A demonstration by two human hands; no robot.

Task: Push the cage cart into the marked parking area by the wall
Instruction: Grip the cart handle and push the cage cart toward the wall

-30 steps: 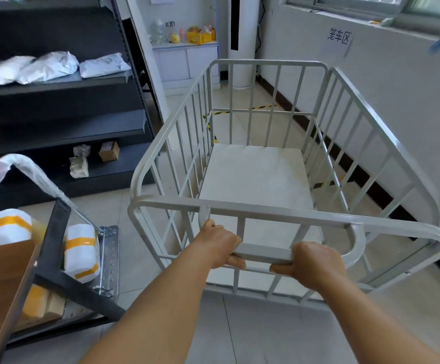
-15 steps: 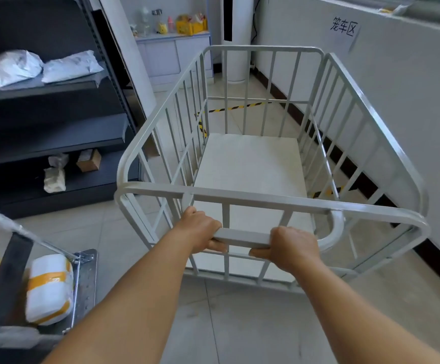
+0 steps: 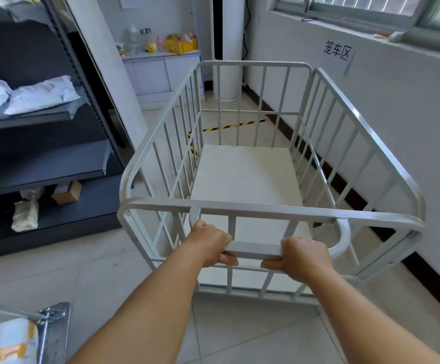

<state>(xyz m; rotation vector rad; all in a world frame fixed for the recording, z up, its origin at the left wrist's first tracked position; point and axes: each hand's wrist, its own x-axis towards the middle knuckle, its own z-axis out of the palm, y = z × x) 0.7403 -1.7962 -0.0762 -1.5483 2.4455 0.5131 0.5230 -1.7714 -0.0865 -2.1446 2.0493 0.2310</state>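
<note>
A pale grey cage cart [image 3: 376, 143] with barred sides and a bare floor plate stands in front of me, its right side close along the white wall. My left hand [image 3: 211, 243] and my right hand [image 3: 304, 260] both grip the cart's low handle bar [image 3: 254, 250], a hand-width apart. Yellow-black floor tape [image 3: 236, 125] marking the parking area shows through the cart's far bars. A paper sign [image 3: 336, 51] with characters hangs on the wall above that area.
Dark shelving [image 3: 42, 164] with white parcels stands at the left. A white pillar [image 3: 108, 74] and a white cabinet [image 3: 161, 74] lie ahead left, a white column unit [image 3: 230, 48] straight ahead. A platform trolley corner [image 3: 53, 329] with taped parcels sits at the lower left.
The cart and I have rolled forward: the shelving and platform trolley have slid back to the left, and the floor tape and wall sign are nearer. Both hands keep their grip.
</note>
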